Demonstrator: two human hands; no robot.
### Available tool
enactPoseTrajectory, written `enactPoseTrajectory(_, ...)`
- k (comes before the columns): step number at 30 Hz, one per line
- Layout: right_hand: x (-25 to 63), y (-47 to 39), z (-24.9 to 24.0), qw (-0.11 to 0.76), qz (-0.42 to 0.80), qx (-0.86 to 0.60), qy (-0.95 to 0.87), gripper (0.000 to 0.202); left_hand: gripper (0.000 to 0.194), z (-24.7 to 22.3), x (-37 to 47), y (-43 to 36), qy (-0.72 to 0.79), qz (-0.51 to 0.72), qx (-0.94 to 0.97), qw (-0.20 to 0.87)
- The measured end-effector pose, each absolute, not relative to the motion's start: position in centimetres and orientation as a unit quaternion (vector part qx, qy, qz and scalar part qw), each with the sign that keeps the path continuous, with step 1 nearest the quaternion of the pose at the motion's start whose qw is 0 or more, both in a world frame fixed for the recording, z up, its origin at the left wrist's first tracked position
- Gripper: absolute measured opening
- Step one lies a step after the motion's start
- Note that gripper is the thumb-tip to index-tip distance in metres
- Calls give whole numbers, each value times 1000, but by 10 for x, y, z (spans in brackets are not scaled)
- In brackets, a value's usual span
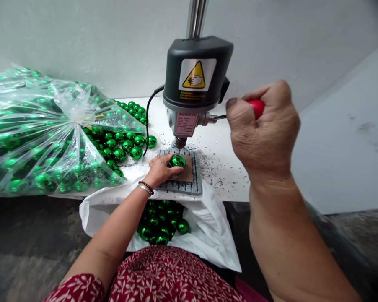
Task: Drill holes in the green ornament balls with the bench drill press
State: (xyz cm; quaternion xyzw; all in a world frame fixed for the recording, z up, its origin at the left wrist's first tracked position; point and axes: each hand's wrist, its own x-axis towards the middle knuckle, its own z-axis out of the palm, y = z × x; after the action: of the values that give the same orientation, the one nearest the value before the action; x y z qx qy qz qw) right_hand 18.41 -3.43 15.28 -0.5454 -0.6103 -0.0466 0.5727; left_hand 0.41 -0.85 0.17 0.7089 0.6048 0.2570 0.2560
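My left hand (161,170) grips a shiny green ball (178,161) between thumb and fingers, on a brown board (186,171) that lies on the ribbed metal base (196,184) of a bench drill press (195,75). The thin drill bit (179,152) comes down onto the top of the ball; whether it has gone in, I cannot tell. My right hand (262,130) is wrapped round the red knob (256,108) of the drill's feed lever, up at the right of the machine. Bracelets circle my left wrist.
A tied clear plastic bag (76,113) full of green balls fills the left of the white table (229,159). Loose green balls (120,147) lie beside it, near a black cable (148,109). Dark shavings surround the base. Below the table edge, a white sack (208,226) holds more balls.
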Motion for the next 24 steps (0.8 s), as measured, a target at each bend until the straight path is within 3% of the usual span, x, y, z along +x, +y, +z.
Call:
enactPoseTrajectory(7, 187, -36, 148, 570, -45, -534, -623, 21, 55, 7, 6, -10, 623, 210, 716, 233)
enactPoseTrajectory(24, 188, -44, 124, 552, -102, -522, -642, 19, 48, -2, 5, -9, 599, 257, 718, 244)
